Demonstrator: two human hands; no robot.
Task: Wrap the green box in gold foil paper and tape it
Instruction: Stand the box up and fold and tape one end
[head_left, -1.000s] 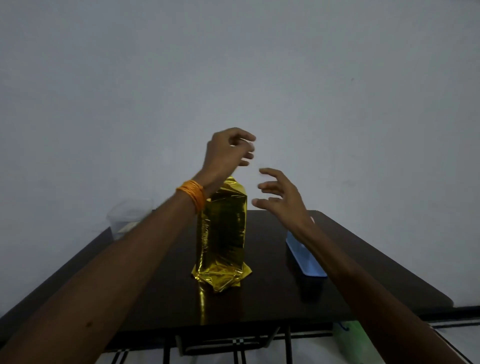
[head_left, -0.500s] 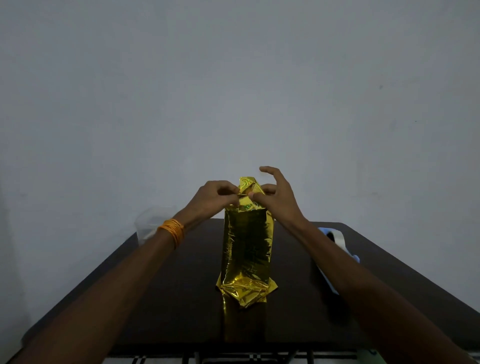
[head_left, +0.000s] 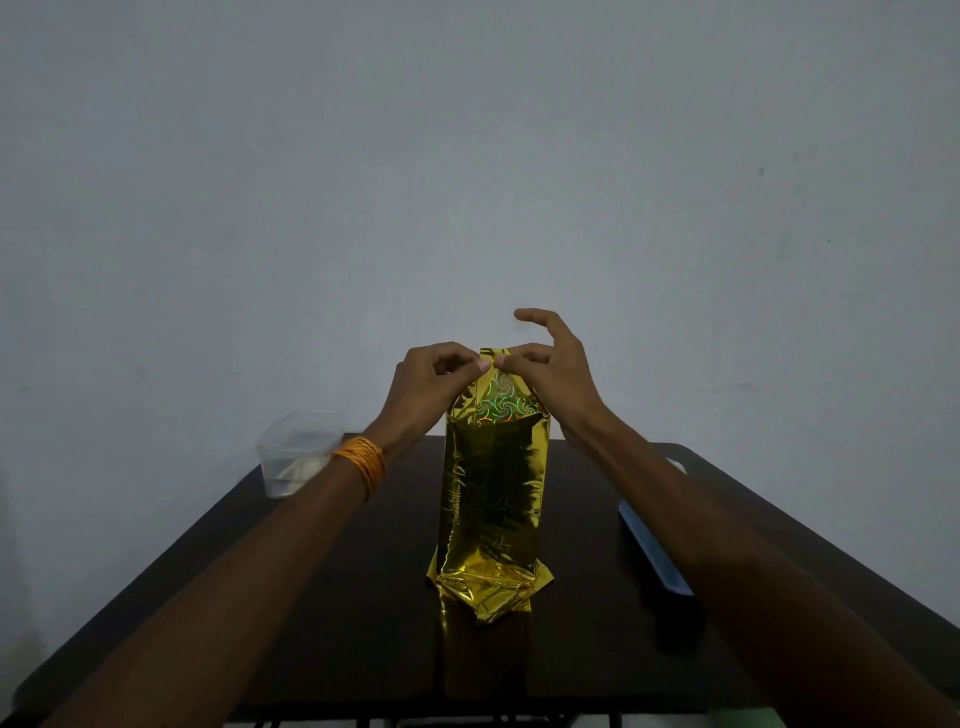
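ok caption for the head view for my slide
Both hands, left hand and right hand, pinch the gold foil closed atop the upright box.

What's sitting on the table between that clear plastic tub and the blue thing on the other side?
In the head view, only the upright gold-wrapped box stands between clear tub and blue object.

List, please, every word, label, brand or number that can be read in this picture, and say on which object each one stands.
None can be read.
The gold foil paper around the standing box shows only swirl patterns, no letters.
The clear plastic container on the dark table shows no label.
The blue flat object on the right shows no print.
The orange wristband is plain.
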